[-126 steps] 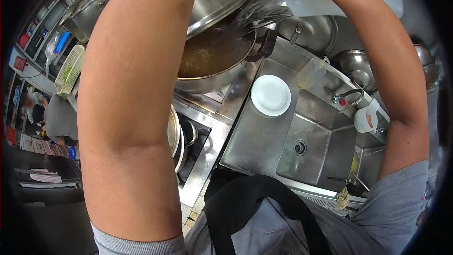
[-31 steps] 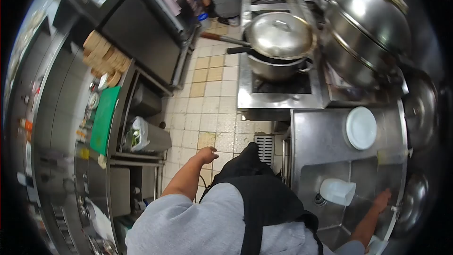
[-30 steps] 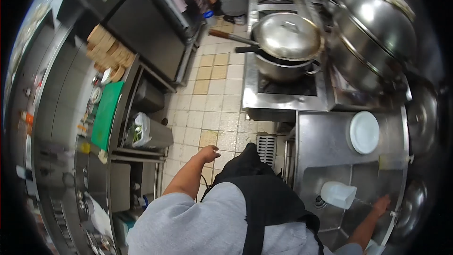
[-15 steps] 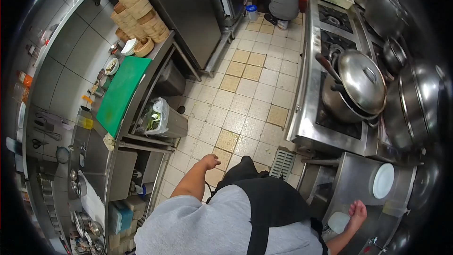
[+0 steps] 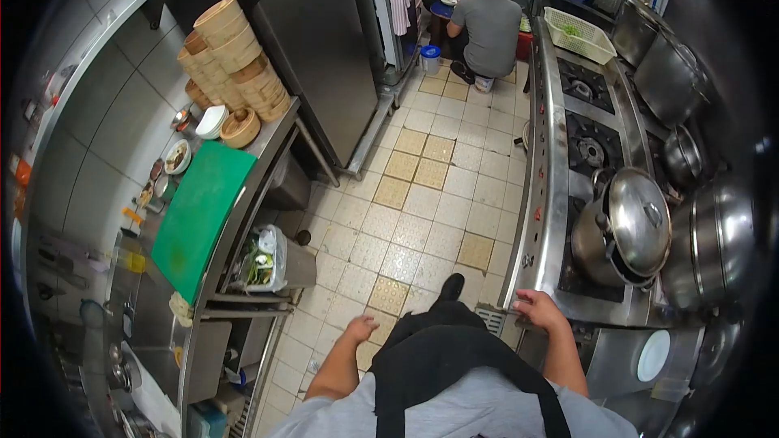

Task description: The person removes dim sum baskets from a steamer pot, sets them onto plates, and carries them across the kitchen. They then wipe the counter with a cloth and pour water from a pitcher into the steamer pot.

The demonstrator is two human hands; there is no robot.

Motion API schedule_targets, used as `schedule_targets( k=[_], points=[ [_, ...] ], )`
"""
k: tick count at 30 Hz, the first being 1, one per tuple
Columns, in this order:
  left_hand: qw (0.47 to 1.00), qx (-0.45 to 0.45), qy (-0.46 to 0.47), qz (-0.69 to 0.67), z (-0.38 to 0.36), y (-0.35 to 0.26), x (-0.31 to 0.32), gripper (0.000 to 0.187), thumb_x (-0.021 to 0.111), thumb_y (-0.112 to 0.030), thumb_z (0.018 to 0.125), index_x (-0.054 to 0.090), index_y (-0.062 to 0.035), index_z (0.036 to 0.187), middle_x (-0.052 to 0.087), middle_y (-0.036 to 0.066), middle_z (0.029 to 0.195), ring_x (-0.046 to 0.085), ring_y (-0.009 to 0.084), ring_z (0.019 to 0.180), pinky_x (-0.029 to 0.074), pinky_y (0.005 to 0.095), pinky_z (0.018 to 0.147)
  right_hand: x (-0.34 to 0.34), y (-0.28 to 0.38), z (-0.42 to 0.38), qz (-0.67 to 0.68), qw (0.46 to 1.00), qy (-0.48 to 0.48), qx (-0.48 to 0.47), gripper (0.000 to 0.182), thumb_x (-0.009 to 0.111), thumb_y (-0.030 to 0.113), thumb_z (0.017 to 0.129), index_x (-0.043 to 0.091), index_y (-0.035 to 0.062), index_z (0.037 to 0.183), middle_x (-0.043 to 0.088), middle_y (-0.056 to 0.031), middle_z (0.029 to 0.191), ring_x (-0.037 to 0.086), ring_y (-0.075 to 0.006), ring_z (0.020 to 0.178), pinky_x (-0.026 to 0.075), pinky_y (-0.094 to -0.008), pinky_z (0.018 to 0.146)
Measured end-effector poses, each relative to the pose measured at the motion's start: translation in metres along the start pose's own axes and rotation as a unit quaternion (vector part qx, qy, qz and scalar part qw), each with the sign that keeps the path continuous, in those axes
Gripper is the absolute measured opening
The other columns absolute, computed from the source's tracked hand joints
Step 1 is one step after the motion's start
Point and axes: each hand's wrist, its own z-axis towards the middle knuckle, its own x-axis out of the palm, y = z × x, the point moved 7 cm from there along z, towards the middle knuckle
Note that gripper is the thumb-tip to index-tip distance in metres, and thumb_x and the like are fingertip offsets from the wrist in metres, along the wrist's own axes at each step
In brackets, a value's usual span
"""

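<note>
My left hand (image 5: 362,328) hangs over the tiled floor at my left side, fingers loosely extended and holding nothing. Near the front corner of the steel stove (image 5: 526,272) is my right hand (image 5: 538,308), its fingers apart and nothing in them. A large pot (image 5: 591,245) with a tilted metal lid (image 5: 638,215) sits on the stove's closest burner, beyond my right hand. To the right of that hand, a white plate (image 5: 653,355) lies on a steel counter (image 5: 604,361).
On the left are a green cutting board (image 5: 203,215), stacked bamboo steamers (image 5: 235,53) and a lined bin (image 5: 280,264) with vegetable scraps. Ahead, tiled floor (image 5: 418,231) leads to two people, one crouching (image 5: 491,28). A drain grate (image 5: 492,320) lies by the stove; large pots (image 5: 673,81) stand along its back.
My right hand has swung forward from over the counter with the plates to the stove corner. My left hand hangs at my side. The view has tilted up, and a second person shows.
</note>
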Motion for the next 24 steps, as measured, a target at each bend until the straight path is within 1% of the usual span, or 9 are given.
schedule_targets(
  k=[2, 4, 6, 8, 9, 13, 19, 22, 24],
  points=[
    [0.996, -0.077, 0.045, -0.027, 0.001, 0.039, 0.013, 0.054, 0.067, -0.036, 0.080, 0.061, -0.0048, 0.125, 0.063, 0.020, 0.119, 0.061, 0.0338, 0.110, 0.049, 0.0419, 0.093, -0.005, 0.003, 0.042, -0.019, 1.000, 0.013, 0.014, 0.047, 0.069, 0.020, 0.089, 0.056, -0.0024, 0.129, 0.068, -0.0109, 0.107, 0.062, -0.0147, 0.092, 0.050, -0.0294, 0.080],
    [0.892, 0.140, 0.205, 0.377, -0.010, 0.032, 0.015, 0.052, 0.068, -0.032, 0.080, 0.061, -0.0067, 0.125, 0.063, 0.019, 0.119, 0.064, 0.0308, 0.105, 0.052, 0.0405, 0.086, -0.010, 0.001, 0.100, -0.038, 0.999, 0.028, -0.019, 0.047, 0.069, 0.023, 0.089, 0.058, -0.0016, 0.127, 0.068, -0.0095, 0.105, 0.061, -0.0136, 0.089, 0.051, -0.0300, 0.075],
    [0.981, -0.135, 0.141, -0.009, 0.006, 0.112, 0.009, 0.048, 0.068, -0.027, 0.082, 0.061, -0.0087, 0.126, 0.066, 0.014, 0.113, 0.067, 0.0303, 0.091, 0.054, 0.0414, 0.071, -0.014, 0.007, 0.154, -0.087, 0.996, 0.032, -0.011, 0.048, 0.070, 0.027, 0.088, 0.059, -0.0003, 0.126, 0.068, -0.0076, 0.104, 0.061, -0.0142, 0.086, 0.052, -0.0313, 0.070],
    [0.948, -0.254, 0.050, -0.187, -0.009, 0.083, -0.026, 0.046, 0.067, -0.024, 0.084, 0.059, -0.0086, 0.127, 0.066, 0.011, 0.109, 0.067, 0.0283, 0.083, 0.052, 0.0401, 0.063, -0.014, 0.053, 0.198, -0.166, 0.983, 0.077, -0.011, 0.038, 0.065, 0.028, 0.088, 0.065, 0.0016, 0.115, 0.069, -0.0135, 0.105, 0.065, -0.0238, 0.095, 0.053, -0.0361, 0.082],
    [0.914, -0.299, -0.012, -0.272, -0.031, 0.043, -0.054, 0.045, 0.067, -0.022, 0.085, 0.059, -0.0086, 0.127, 0.066, 0.009, 0.108, 0.067, 0.0273, 0.079, 0.051, 0.0394, 0.059, -0.014, 0.069, 0.226, -0.108, 0.990, 0.095, 0.016, 0.039, 0.066, 0.029, 0.089, 0.064, 0.0027, 0.117, 0.068, -0.0096, 0.103, 0.064, -0.0204, 0.092, 0.053, -0.0357, 0.075],
    [0.861, -0.238, -0.165, -0.419, -0.010, 0.008, -0.095, 0.045, 0.066, -0.022, 0.086, 0.053, -0.0078, 0.127, 0.066, 0.008, 0.106, 0.065, 0.0251, 0.076, 0.048, 0.0383, 0.057, -0.009, 0.149, 0.312, 0.078, 0.989, 0.109, 0.067, 0.038, 0.065, 0.030, 0.091, 0.061, 0.0063, 0.121, 0.064, -0.0057, 0.106, 0.062, -0.0177, 0.093, 0.054, -0.0366, 0.068],
    [0.875, -0.270, -0.089, -0.392, 0.057, -0.012, -0.120, 0.051, 0.068, -0.025, 0.086, 0.050, -0.0097, 0.131, 0.064, 0.009, 0.109, 0.065, 0.0297, 0.077, 0.049, 0.0411, 0.062, -0.018, 0.215, 0.418, 0.126, 0.989, 0.066, 0.037, 0.039, 0.064, 0.029, 0.092, 0.059, 0.0072, 0.123, 0.063, -0.0068, 0.108, 0.063, -0.0215, 0.092, 0.054, -0.0373, 0.068],
    [0.919, -0.254, -0.058, -0.297, 0.116, -0.053, -0.184, 0.055, 0.068, -0.027, 0.086, 0.048, -0.0088, 0.134, 0.064, 0.011, 0.111, 0.065, 0.0298, 0.076, 0.049, 0.0402, 0.061, -0.036, 0.173, 0.455, -0.160, 0.983, 0.056, 0.078, 0.033, 0.062, 0.027, 0.090, 0.065, 0.0043, 0.114, 0.068, -0.0127, 0.096, 0.066, -0.0213, 0.088, 0.055, -0.0383, 0.070],
    [0.953, -0.172, -0.058, -0.241, 0.173, -0.054, -0.223, 0.062, 0.068, -0.029, 0.085, 0.044, -0.0072, 0.139, 0.065, 0.015, 0.111, 0.065, 0.0297, 0.075, 0.050, 0.0395, 0.059, -0.037, 0.092, 0.485, -0.472, 0.871, 0.136, -0.002, 0.029, 0.064, 0.022, 0.086, 0.064, 0.0060, 0.110, 0.067, -0.0094, 0.093, 0.066, -0.0201, 0.086, 0.055, -0.0402, 0.069]
  ],
)
